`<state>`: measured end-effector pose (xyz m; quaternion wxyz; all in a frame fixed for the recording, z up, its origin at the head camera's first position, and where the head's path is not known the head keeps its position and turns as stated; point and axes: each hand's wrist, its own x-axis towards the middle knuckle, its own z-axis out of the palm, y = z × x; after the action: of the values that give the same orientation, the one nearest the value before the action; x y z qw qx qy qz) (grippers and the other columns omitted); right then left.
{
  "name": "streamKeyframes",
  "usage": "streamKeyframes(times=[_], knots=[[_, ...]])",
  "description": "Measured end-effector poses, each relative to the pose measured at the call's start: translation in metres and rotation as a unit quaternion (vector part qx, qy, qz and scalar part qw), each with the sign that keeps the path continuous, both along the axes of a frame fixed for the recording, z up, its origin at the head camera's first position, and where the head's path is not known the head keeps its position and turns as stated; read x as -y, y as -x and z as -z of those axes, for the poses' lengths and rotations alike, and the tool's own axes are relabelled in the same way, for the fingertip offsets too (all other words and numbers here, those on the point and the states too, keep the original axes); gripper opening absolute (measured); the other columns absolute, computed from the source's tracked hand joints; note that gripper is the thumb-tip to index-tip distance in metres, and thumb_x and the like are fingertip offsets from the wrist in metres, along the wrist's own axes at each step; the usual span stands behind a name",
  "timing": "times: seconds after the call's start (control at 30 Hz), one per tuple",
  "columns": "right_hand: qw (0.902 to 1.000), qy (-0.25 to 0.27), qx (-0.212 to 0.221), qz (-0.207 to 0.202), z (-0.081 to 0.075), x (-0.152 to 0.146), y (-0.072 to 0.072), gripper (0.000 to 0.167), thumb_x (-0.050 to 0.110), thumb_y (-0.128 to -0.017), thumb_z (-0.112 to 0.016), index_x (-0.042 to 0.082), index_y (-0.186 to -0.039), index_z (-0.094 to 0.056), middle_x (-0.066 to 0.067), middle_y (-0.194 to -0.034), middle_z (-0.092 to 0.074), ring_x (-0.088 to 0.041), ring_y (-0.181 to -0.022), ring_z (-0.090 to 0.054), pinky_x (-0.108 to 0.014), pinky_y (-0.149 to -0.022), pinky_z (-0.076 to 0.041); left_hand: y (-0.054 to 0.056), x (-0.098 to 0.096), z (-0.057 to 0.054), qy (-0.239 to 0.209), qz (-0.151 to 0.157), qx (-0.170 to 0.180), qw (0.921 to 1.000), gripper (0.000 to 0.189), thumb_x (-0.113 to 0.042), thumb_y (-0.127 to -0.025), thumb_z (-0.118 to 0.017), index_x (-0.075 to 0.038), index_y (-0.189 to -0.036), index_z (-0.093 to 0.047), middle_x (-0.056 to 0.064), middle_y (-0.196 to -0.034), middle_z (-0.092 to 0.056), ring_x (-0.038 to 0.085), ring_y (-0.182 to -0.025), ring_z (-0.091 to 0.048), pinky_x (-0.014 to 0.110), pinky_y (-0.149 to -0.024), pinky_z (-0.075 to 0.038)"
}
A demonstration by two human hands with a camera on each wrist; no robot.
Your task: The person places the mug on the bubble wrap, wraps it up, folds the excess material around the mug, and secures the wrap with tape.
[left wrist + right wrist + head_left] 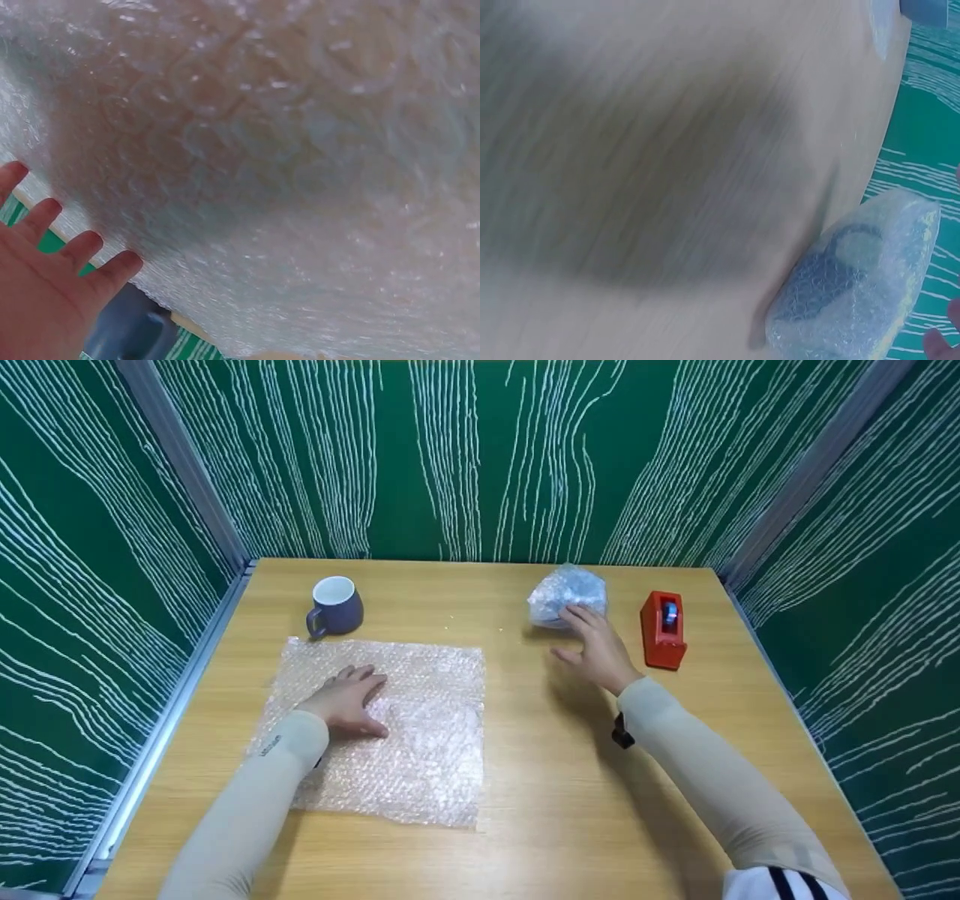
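Observation:
A sheet of bubble wrap [431, 757] lies flat on the left half of the table. My left hand [345, 701] is over its upper left part, fingers spread and nothing in the grasp; the left wrist view shows the straight fingers [112, 274] above the wrap. At the back right sits a bundle wrapped in bubble wrap [559, 589], and a dark mug-like shape with a handle shows through it [825, 277]. My right hand [600, 652] reaches to the bundle's near side, its extended fingertips overlapping it in the head view, thumb apart.
Behind the sheet stands a blue-grey mug [341, 611], its handle toward the front left. A red tape dispenser [660, 641] is right of the bundle. Green walls with white lines [510, 457] enclose the wooden table [555, 825] at the back and both sides.

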<state>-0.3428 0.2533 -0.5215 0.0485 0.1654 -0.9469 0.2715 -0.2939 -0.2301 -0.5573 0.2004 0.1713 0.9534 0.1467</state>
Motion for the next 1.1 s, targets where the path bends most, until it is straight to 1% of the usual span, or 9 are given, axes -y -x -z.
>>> streamKeyframes(times=[0.1, 0.33, 0.4, 0.53, 0.6, 0.73, 0.87, 0.97, 1.1], knots=[[0.9998, -0.001, -0.014, -0.011, 0.002, 0.003, -0.006, 0.074, 0.03, -0.098, -0.083, 0.008, -0.161, -0.052, -0.018, -0.172, -0.042, -0.047, -0.163, -0.03, -0.068, -0.132, -0.024, 0.001, -0.009, 0.002, 0.003, 0.002, 0.003, 1.0, 0.116, -0.066, -0.08, -0.087, -0.014, -0.17, -0.036, 0.02, -0.181, -0.021, 0.056, -0.165, -0.012, 0.074, -0.133, -0.013], [0.9999, 0.006, 0.005, -0.014, 0.009, 0.011, -0.019, 0.075, 0.032, -0.097, -0.084, 0.012, -0.162, -0.052, -0.013, -0.174, -0.042, -0.044, -0.163, -0.031, -0.067, -0.132, -0.027, 0.002, -0.031, 0.003, 0.001, 0.006, -0.001, 1.0, 0.116, -0.067, -0.08, -0.086, -0.015, -0.171, -0.035, 0.02, -0.181, -0.02, 0.055, -0.165, -0.011, 0.074, -0.133, -0.013], [0.9997, 0.005, -0.006, -0.023, 0.012, 0.013, -0.022, 0.076, 0.031, -0.096, -0.085, 0.01, -0.16, -0.053, -0.014, -0.172, -0.043, -0.044, -0.162, -0.034, -0.067, -0.132, -0.028, 0.003, -0.037, 0.004, 0.0, 0.007, -0.003, 1.0, 0.117, -0.068, -0.079, -0.086, -0.015, -0.171, -0.036, 0.019, -0.181, -0.02, 0.055, -0.165, -0.011, 0.074, -0.132, -0.013], [0.998, -0.001, -0.045, -0.045, 0.018, 0.017, -0.027, 0.077, 0.03, -0.093, -0.088, 0.003, -0.157, -0.055, -0.02, -0.167, -0.048, -0.045, -0.157, -0.04, -0.065, -0.131, -0.031, 0.004, -0.048, 0.004, -0.003, 0.011, -0.007, 0.9999, 0.117, -0.067, -0.079, -0.087, -0.015, -0.17, -0.036, 0.02, -0.181, -0.021, 0.057, -0.164, -0.013, 0.076, -0.131, -0.014], [0.9976, 0.003, -0.05, -0.048, 0.021, 0.02, -0.03, 0.077, 0.03, -0.092, -0.089, 0.002, -0.156, -0.055, -0.021, -0.166, -0.05, -0.045, -0.156, -0.043, -0.063, -0.131, -0.033, 0.004, -0.054, 0.004, -0.005, 0.015, -0.011, 0.9998, 0.116, -0.067, -0.079, -0.087, -0.014, -0.17, -0.036, 0.021, -0.18, -0.021, 0.058, -0.164, -0.014, 0.076, -0.131, -0.015], [0.9985, 0.027, -0.021, -0.043, 0.025, 0.026, -0.037, 0.078, 0.028, -0.093, -0.088, 0.001, -0.158, -0.053, -0.025, -0.164, -0.051, -0.046, -0.153, -0.047, -0.062, -0.129, -0.036, 0.005, -0.065, 0.005, -0.007, 0.017, -0.019, 0.9996, 0.115, -0.066, -0.079, -0.087, -0.014, -0.169, -0.038, 0.021, -0.18, -0.023, 0.058, -0.163, -0.016, 0.076, -0.131, -0.017], [0.9978, 0.05, 0.012, -0.042, 0.03, 0.031, -0.042, 0.079, 0.026, -0.094, -0.087, -0.004, -0.158, -0.05, -0.029, -0.159, -0.055, -0.048, -0.143, -0.056, -0.063, -0.122, -0.045, 0.004, -0.075, 0.003, -0.007, 0.012, -0.017, 0.9998, 0.113, -0.066, -0.08, -0.087, -0.015, -0.169, -0.038, 0.021, -0.18, -0.023, 0.058, -0.164, -0.015, 0.076, -0.131, -0.017], [0.9959, 0.067, 0.051, -0.034, 0.036, 0.032, -0.044, 0.082, 0.027, -0.095, -0.086, -0.006, -0.159, -0.047, -0.03, -0.153, -0.058, -0.048, -0.135, -0.062, -0.062, -0.114, -0.053, 0.004, -0.082, 0.004, -0.004, 0.011, -0.019, 0.9998, 0.113, -0.067, -0.081, -0.086, -0.016, -0.17, -0.038, 0.022, -0.18, -0.023, 0.058, -0.164, -0.015, 0.075, -0.131, -0.017], [0.9902, 0.088, 0.106, -0.02, 0.044, 0.033, -0.046, 0.085, 0.028, -0.096, -0.085, -0.007, -0.161, -0.043, -0.031, -0.149, -0.06, -0.047, -0.131, -0.063, -0.06, -0.109, -0.056, 0.004, -0.091, 0.007, 0.005, 0.017, -0.032, 0.9993, 0.112, -0.069, -0.081, -0.085, -0.018, -0.169, -0.039, 0.023, -0.178, -0.026, 0.058, -0.163, -0.017, 0.075, -0.131, -0.02]])
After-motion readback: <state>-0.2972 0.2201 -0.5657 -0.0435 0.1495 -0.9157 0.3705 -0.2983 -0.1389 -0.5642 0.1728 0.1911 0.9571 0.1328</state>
